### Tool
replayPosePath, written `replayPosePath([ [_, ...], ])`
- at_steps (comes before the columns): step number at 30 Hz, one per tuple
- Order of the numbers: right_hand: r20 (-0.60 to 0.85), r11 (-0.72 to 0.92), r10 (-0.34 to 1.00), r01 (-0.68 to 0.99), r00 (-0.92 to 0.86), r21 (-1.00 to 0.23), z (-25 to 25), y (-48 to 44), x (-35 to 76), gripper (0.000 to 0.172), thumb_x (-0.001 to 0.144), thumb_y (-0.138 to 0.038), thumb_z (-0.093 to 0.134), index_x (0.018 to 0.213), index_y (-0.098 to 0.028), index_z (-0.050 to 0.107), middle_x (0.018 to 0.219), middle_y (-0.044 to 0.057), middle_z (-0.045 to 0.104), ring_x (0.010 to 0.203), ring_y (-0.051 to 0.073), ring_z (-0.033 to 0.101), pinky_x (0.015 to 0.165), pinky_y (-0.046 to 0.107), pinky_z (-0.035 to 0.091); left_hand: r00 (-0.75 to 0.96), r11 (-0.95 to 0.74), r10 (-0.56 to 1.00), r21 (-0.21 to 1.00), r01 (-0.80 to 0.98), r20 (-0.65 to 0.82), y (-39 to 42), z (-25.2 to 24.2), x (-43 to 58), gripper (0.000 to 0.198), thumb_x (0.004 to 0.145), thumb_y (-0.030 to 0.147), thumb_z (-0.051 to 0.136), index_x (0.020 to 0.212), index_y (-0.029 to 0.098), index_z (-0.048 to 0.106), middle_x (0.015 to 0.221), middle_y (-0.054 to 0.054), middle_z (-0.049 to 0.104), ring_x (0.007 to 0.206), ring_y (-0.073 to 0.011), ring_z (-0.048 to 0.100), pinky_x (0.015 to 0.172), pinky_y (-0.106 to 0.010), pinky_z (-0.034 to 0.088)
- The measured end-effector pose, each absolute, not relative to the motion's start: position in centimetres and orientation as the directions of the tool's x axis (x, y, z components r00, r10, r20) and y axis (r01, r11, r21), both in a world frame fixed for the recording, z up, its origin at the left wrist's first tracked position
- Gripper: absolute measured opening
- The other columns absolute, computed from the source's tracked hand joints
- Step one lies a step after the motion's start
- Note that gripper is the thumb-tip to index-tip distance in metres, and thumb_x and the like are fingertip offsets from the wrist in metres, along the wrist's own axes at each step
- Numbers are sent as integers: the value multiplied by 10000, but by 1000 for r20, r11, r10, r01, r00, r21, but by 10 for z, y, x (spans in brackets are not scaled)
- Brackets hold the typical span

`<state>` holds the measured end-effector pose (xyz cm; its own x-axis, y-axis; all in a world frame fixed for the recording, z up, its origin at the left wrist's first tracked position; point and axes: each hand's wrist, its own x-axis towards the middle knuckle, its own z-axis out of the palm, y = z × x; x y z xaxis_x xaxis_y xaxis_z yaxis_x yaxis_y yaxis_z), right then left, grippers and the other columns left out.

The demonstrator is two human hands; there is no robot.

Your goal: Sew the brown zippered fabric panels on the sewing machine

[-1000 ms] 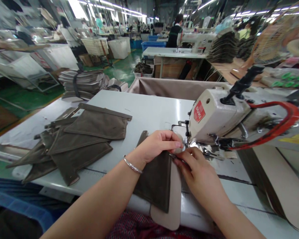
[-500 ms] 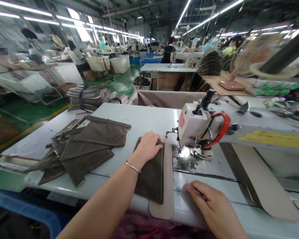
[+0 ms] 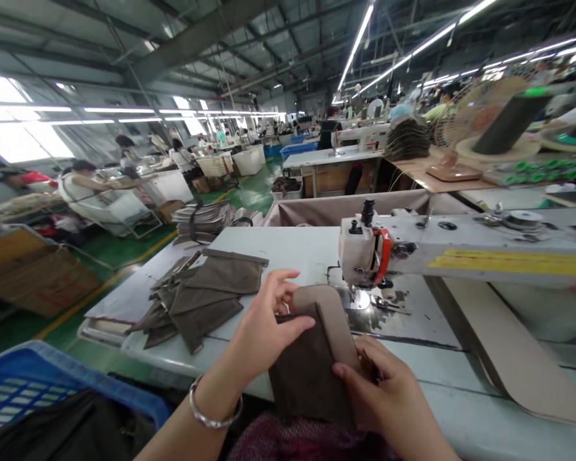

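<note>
My left hand (image 3: 262, 323) grips the top left of a dark brown fabric panel (image 3: 304, 371), its thumb lying across the panel's upper edge. Behind that panel, a beige round-cornered panel (image 3: 329, 307) sticks out at the top and right. My right hand (image 3: 388, 387) pinches both layers at their right edge, thumb in front. A small dark object sits among its fingers, too hidden to name. Both panels are tilted up at the table's front edge. Just beyond them stands the head of a sewing machine (image 3: 360, 253), its needle area lit.
Several dark brown fabric pieces (image 3: 211, 282) lie overlapping on the table's left. Long beige panels (image 3: 532, 358) lie under the machine arm at right. A blue basket (image 3: 52, 365) with dark fabric stands at lower left. A tied stack (image 3: 204, 221) sits behind the table's left side.
The right hand has moved left from the bare table onto the panels' edge. The two panels, flat before, are lifted and tilted by both hands. The view has swung left and up.
</note>
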<state>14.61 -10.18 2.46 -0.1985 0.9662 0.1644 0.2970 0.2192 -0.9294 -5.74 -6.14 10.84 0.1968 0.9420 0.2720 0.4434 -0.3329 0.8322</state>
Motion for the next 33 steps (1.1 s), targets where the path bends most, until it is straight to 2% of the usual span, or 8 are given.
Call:
replayPosePath([
  [2, 259, 317, 939, 278, -227, -907, 25, -108, 152, 72, 894, -279, 594, 854, -242, 640, 856, -9, 575, 808, 147, 548, 700, 247, 432, 284, -375, 919, 829, 415, 274, -78, 108, -61, 475, 759, 95, 732, 1179, 228, 553, 882, -4, 639, 768, -143, 577, 684, -263, 445],
  [5, 406, 454, 888, 272, -214, -849, 27, -119, 160, 65, 873, -179, 597, 875, -240, 618, 861, -5, 557, 805, 137, 557, 675, 240, 444, 446, -650, 741, 701, 293, 501, -105, 109, -64, 193, 797, 40, 688, 905, 192, 641, 836, -8, 640, 781, -135, 569, 717, -277, 438],
  [8, 529, 561, 828, 308, -185, -769, 31, -129, 167, 160, 838, -82, 585, 880, -235, 597, 859, -5, 540, 778, 121, 560, 635, 222, 449, 501, -811, 568, 546, 208, 653, -128, 110, -64, 177, 836, 37, 650, 914, 195, 628, 867, -21, 655, 784, -137, 547, 732, -303, 437],
  [12, 634, 669, 739, 363, -227, -649, 37, -140, 173, 166, 847, -67, 569, 923, -214, 585, 872, 14, 532, 768, 115, 570, 604, 211, 464, 541, -838, 538, 481, 259, 647, -144, 112, -66, 102, 889, 116, 611, 923, 212, 610, 866, -21, 658, 779, -150, 534, 694, -308, 447],
  [25, 667, 760, 649, 335, -366, -556, 44, -151, 183, 237, 840, -73, 573, 1040, -196, 541, 921, 51, 533, 802, 137, 593, 623, 210, 508, 451, -825, 554, 536, 180, 700, -151, 109, -70, 28, 917, 212, 602, 899, 208, 623, 848, -37, 639, 773, -153, 550, 699, -329, 470],
  [28, 574, 717, 690, 304, -441, -628, 57, -147, 183, 228, 854, -203, 625, 1064, -225, 539, 941, 45, 557, 811, 150, 605, 628, 210, 524, 416, -827, 552, 537, 164, 723, -150, 113, -66, 55, 923, 220, 591, 885, 192, 619, 836, -45, 640, 775, -153, 565, 712, -327, 483],
  [30, 509, 684, 702, 273, -497, -676, 67, -143, 183, 357, 860, -364, 639, 1173, -235, 529, 993, 56, 582, 836, 171, 622, 646, 222, 547, 423, -837, 538, 521, 166, 729, -149, 116, -64, 40, 921, 196, 590, 889, 180, 609, 841, -49, 647, 774, -149, 572, 731, -327, 493],
  [33, 541, 746, 645, 291, -539, -599, 78, -140, 181, 498, 896, -432, 573, 1352, -256, 478, 1047, 69, 617, 854, 174, 649, 673, 211, 566, 470, -855, 510, 486, 182, 720, -150, 118, -64, 42, 923, 165, 572, 883, 165, 587, 843, -54, 656, 788, -153, 574, 763, -336, 503],
])
